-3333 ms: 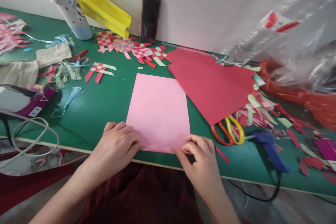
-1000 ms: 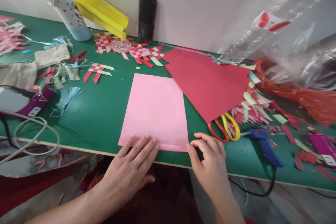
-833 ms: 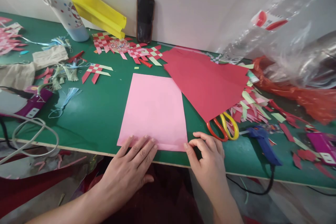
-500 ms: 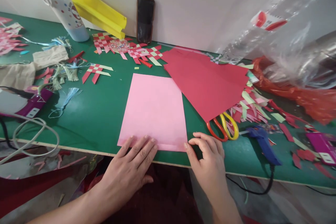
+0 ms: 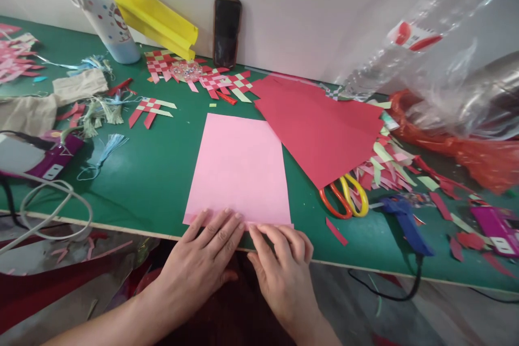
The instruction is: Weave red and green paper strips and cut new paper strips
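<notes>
A pink sheet of paper (image 5: 239,167) lies flat on the green table (image 5: 150,173) with its near edge folded into a narrow strip. My left hand (image 5: 206,257) rests flat on the left part of that near edge, fingers stretched out and together. My right hand (image 5: 281,267) sits just beside it, fingertips pressing on the right part of the folded edge, fingers extended and slightly curled. Neither hand holds anything.
A red paper sheet (image 5: 324,127) overlaps the pink one's right side. Orange-yellow scissors (image 5: 344,200), a blue glue gun (image 5: 405,216) and paper strips lie to the right. A phone (image 5: 227,30), yellow paper (image 5: 154,11), bottle (image 5: 101,8) and woven pieces (image 5: 190,73) stand behind. A cord (image 5: 48,211) is left.
My right hand has slid left from the sheet's right corner along the near edge, ending beside my left hand. The left hand stayed put; a red scrap is uncovered.
</notes>
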A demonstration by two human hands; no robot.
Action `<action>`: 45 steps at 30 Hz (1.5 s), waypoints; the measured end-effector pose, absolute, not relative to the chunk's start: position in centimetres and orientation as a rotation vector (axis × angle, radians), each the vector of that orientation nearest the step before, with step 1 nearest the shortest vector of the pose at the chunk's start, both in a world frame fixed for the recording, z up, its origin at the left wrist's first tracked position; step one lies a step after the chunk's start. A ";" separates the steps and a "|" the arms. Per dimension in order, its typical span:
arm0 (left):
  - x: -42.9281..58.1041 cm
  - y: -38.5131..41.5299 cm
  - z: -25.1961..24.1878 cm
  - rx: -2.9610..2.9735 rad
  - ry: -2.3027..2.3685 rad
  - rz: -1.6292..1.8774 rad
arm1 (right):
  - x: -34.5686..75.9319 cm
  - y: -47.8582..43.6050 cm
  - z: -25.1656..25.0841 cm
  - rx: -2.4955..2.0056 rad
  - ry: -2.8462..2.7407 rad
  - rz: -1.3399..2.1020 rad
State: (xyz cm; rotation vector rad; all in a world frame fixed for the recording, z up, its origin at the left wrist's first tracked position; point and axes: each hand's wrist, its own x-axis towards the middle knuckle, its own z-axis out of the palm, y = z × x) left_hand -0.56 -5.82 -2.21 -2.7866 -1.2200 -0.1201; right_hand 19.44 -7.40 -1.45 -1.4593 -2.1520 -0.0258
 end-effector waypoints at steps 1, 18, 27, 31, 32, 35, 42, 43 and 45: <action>-0.6 -5.8 -2.3 -2.782 -1.219 -0.118 | 19.5 -7.4 -1.7 -1.473 -2.157 -0.025; -2.2 -5.8 -1.5 -2.766 -1.357 -0.323 | 21.4 -7.5 -1.9 -1.524 -2.160 -0.041; -5.1 -6.5 -1.3 -2.723 -1.485 -0.333 | 21.3 -7.3 -1.9 -1.521 -2.147 -0.072; -6.2 -6.6 -1.4 -2.684 -1.529 -0.338 | 21.2 -7.3 -1.9 -1.519 -2.138 -0.064; -6.4 -6.6 -1.4 -2.684 -1.534 -0.343 | 21.2 -7.3 -2.0 -1.521 -2.139 -0.060; -7.0 -6.2 -1.2 -2.692 -1.535 -0.396 | 21.2 -7.2 -1.9 -1.527 -2.140 -0.056; -6.1 -6.0 -0.1 -2.618 -1.547 -0.649 | 21.2 -6.9 -1.3 -1.488 -2.189 -0.085; -5.5 -6.1 -0.1 -2.633 -1.494 -0.667 | 21.3 -6.9 -1.3 -1.492 -2.194 -0.081; -4.1 -6.4 -0.3 -2.710 -1.337 -0.641 | 21.3 -6.9 -1.2 -1.498 -2.202 -0.082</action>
